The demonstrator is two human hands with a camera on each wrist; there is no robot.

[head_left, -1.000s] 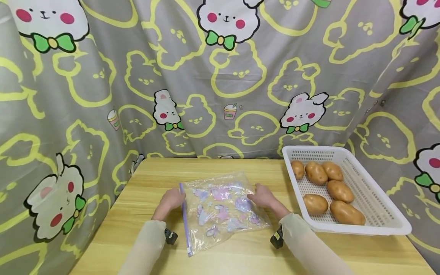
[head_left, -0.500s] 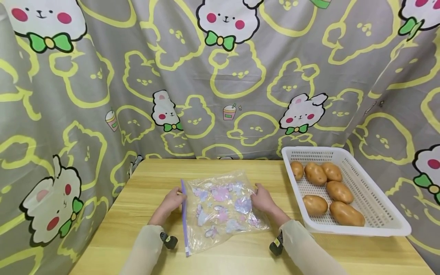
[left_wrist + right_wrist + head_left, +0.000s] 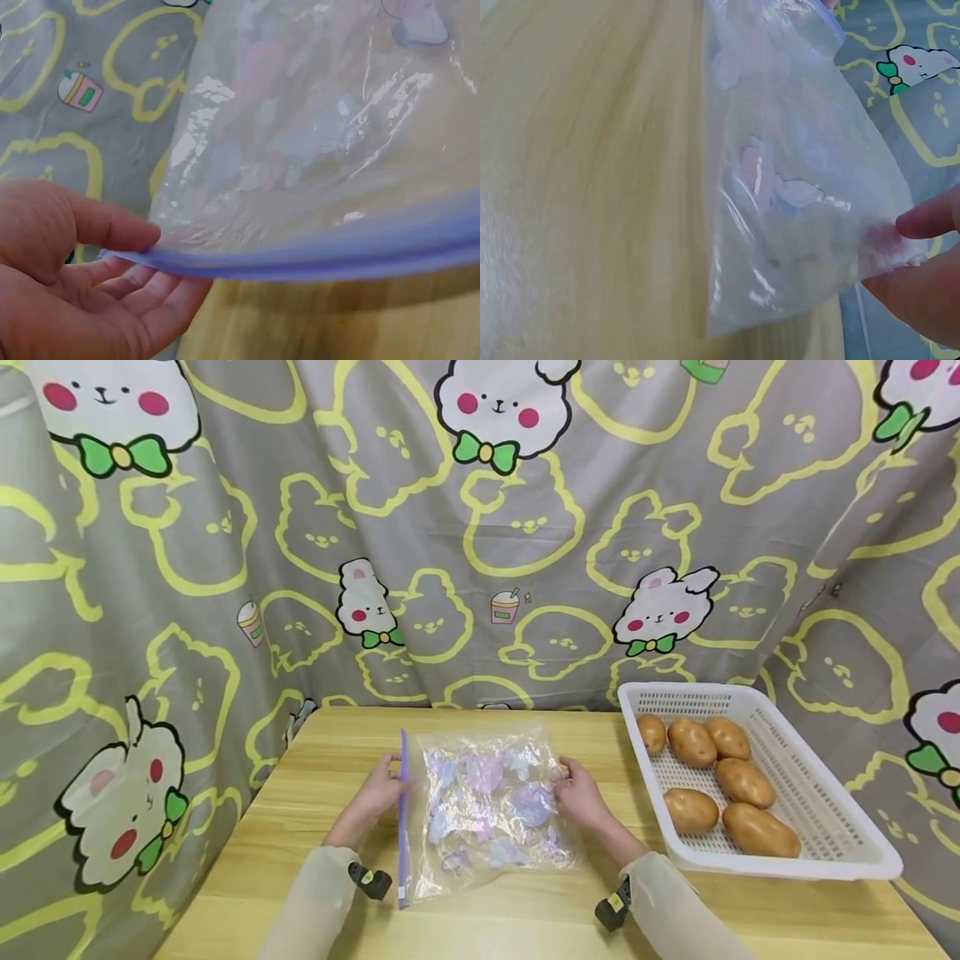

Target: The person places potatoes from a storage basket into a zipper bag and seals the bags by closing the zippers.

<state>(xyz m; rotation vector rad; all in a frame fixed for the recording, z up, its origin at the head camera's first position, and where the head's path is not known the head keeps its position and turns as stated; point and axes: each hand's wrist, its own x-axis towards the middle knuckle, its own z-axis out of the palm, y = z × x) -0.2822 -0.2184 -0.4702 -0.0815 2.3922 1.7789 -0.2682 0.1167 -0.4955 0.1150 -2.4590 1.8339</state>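
From the head view, the left hand [image 3: 378,793] pinches the purple zip edge of the clear plastic bag with pastel cartoon prints [image 3: 487,802], and the right hand [image 3: 581,793] pinches the other side. The bag is lifted a little at the far end, above the pale wooden tabletop [image 3: 525,918]. Near the right hand sits the white plastic basket [image 3: 825,827] with brown potatoes [image 3: 742,781] in it. The bag is thin and slippery, so I think it could slide out of the fingers and flop down. The right arm could also bump the basket.

The left wrist view shows what the head view does not: the thumb on top of the purple zip strip [image 3: 315,255] and the fingers [image 3: 142,289] curled below it. The strip looks pressed closed, so the bag may be hard to open.

The right wrist view shows only a fingertip and thumb holding the bag's thin corner [image 3: 885,247]. That small hold looks weak. No potatoes show here.
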